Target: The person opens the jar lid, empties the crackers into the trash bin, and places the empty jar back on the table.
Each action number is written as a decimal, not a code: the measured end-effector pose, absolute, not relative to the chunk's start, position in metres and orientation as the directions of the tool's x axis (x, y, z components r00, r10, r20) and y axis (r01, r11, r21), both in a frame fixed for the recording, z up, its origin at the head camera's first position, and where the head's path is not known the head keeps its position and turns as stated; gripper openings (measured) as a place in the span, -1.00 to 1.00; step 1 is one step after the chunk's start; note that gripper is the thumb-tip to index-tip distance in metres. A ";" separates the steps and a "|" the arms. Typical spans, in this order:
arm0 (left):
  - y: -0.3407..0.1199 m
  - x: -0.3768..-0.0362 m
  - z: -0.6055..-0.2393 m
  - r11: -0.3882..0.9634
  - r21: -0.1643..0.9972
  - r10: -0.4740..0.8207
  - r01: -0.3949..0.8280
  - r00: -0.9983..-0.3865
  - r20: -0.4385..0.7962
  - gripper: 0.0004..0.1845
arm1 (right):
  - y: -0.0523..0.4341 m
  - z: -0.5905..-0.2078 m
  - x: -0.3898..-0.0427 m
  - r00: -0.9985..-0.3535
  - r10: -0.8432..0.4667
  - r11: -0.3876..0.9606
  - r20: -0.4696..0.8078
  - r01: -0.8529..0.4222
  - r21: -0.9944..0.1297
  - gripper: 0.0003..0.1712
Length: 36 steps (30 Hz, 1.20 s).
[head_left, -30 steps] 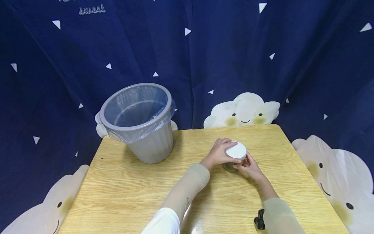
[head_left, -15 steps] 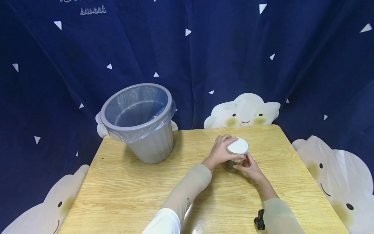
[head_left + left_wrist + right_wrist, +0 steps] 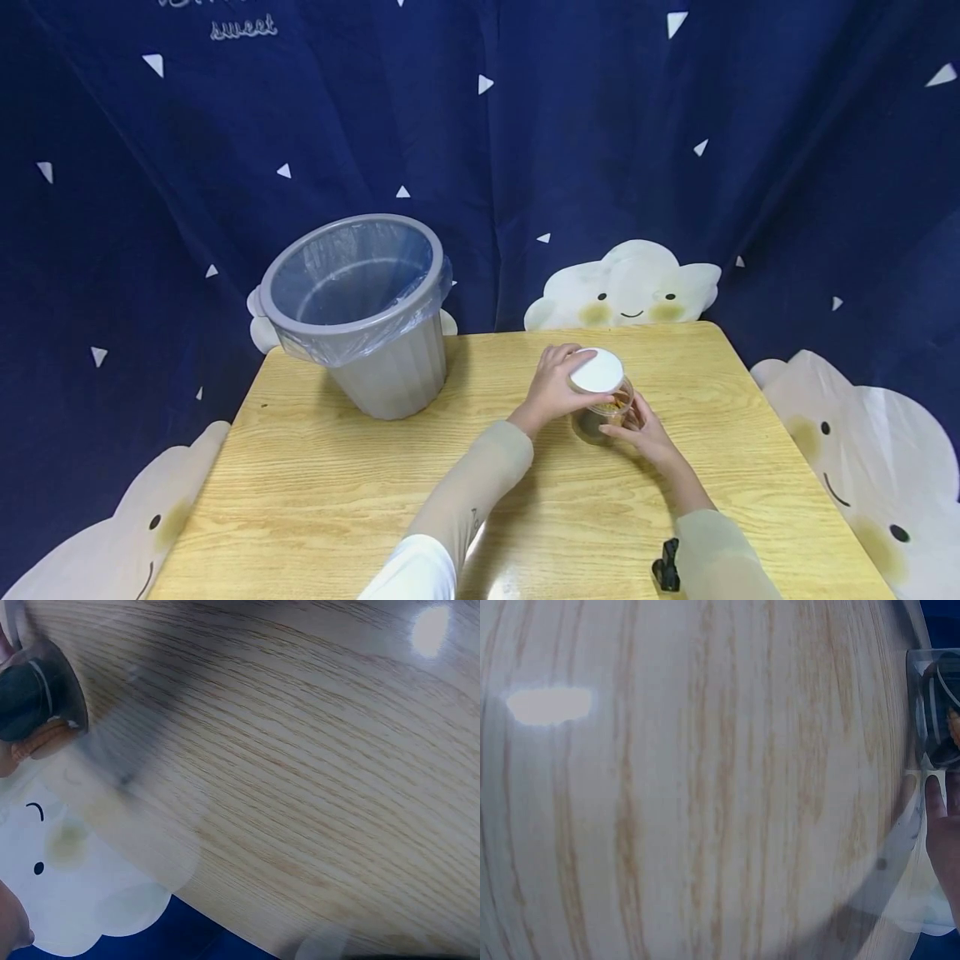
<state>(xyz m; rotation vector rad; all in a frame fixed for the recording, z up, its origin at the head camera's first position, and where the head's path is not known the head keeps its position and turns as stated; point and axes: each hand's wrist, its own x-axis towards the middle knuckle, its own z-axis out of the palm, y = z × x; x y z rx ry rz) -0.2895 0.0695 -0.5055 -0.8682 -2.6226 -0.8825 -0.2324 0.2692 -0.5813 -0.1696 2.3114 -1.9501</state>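
In the head view my left hand (image 3: 553, 390) holds a round white lid (image 3: 597, 369) by its edge, thumb on the near side. The lid is off a clear jar (image 3: 592, 427) and tilted over the left part of its mouth. Orange-brown pieces show inside the uncovered part. My right hand (image 3: 649, 438) grips the jar from the right and keeps it on the table. In the left wrist view the jar (image 3: 71, 690), with a dark patch, is cut by the left edge. The right wrist view catches the jar (image 3: 916, 712) and right-hand fingers (image 3: 943, 825) at its right edge.
A grey bin (image 3: 401, 367) lined with a clear bag stands at the table's back left. A small black object (image 3: 666, 567) lies beside the right forearm. Behind the wooden table (image 3: 337, 500) hangs a dark blue curtain (image 3: 600, 125) with white clouds and triangles.
The lid has risen off the jar and then shifted left in my left hand, baring part of the mouth and the orange-brown contents. The right hand has stayed on the jar.
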 end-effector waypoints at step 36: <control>-0.005 -0.266 -0.525 0.572 0.391 0.412 0.721 -0.665 0.622 -0.17 | 0.269 -0.581 -0.232 -0.989 -0.144 0.163 0.021 -0.044 -0.986 0.01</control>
